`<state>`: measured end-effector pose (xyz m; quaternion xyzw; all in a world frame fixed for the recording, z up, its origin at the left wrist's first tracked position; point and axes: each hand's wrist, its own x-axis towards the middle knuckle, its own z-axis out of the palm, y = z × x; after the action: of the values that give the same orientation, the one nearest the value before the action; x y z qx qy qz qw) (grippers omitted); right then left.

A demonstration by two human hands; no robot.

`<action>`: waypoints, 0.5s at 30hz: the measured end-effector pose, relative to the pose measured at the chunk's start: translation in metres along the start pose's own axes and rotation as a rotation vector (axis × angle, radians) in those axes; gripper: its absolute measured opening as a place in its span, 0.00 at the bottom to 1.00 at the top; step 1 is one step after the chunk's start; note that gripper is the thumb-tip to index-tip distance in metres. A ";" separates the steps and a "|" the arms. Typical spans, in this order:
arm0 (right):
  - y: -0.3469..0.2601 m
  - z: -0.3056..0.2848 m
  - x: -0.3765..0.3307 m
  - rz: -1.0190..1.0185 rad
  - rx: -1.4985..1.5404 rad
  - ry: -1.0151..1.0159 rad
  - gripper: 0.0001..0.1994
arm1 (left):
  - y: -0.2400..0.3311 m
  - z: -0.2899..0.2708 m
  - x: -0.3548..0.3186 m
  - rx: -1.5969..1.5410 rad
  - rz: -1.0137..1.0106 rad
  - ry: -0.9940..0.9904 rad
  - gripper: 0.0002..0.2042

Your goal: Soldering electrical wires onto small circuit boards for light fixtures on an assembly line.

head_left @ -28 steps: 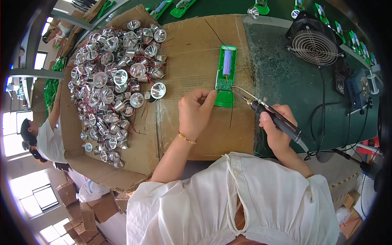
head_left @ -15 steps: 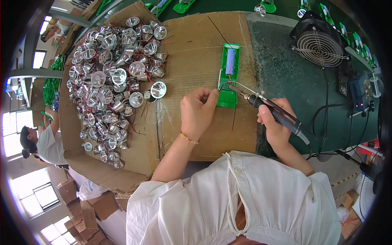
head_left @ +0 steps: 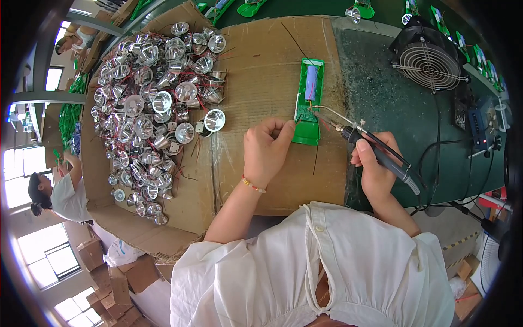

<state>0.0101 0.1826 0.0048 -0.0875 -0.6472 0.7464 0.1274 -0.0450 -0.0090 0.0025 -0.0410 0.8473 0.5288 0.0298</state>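
A green plastic housing (head_left: 308, 134) lies open on the cardboard, with a purple cylindrical battery cell (head_left: 311, 83) in its upper half. My left hand (head_left: 267, 150) is closed in a pinch at the housing's left edge, on what looks like a thin dark wire (head_left: 298, 118). In my right hand (head_left: 377, 166) is a soldering iron (head_left: 384, 159) with a dark grip and a thin curved metal tube alongside. Its tip points left over the middle of the housing, near small wires below the cell. Whether the tip touches anything, I cannot tell.
A cardboard box (head_left: 147, 231) full of silver reflector cups (head_left: 143, 128) with wires stands on the left. On the right are a black fan (head_left: 430, 65), a blue control unit (head_left: 480, 131) and cables. More green housings (head_left: 364, 8) line the far edge. A co-worker (head_left: 65, 193) is at far left.
The soldering iron and my right hand have shifted slightly right relative to the housing. My left hand keeps its pinch at the edge. The whole view has moved a little.
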 end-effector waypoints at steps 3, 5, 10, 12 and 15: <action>0.002 0.000 -0.001 -0.004 -0.005 -0.020 0.09 | -0.001 -0.001 0.000 -0.012 -0.009 0.000 0.10; 0.002 -0.001 -0.002 -0.002 -0.004 -0.021 0.09 | -0.001 -0.001 0.000 -0.008 -0.016 -0.002 0.10; 0.001 -0.004 -0.004 -0.005 0.009 -0.024 0.08 | 0.000 -0.002 0.000 0.019 -0.014 -0.013 0.11; 0.002 -0.005 -0.004 -0.012 -0.008 -0.025 0.08 | 0.002 -0.001 0.000 0.004 -0.015 -0.004 0.11; 0.001 -0.006 -0.006 -0.001 -0.009 -0.025 0.08 | 0.003 0.000 -0.001 -0.003 0.001 -0.005 0.11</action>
<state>0.0173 0.1861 0.0030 -0.0785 -0.6521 0.7445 0.1192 -0.0443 -0.0082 0.0051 -0.0391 0.8464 0.5301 0.0316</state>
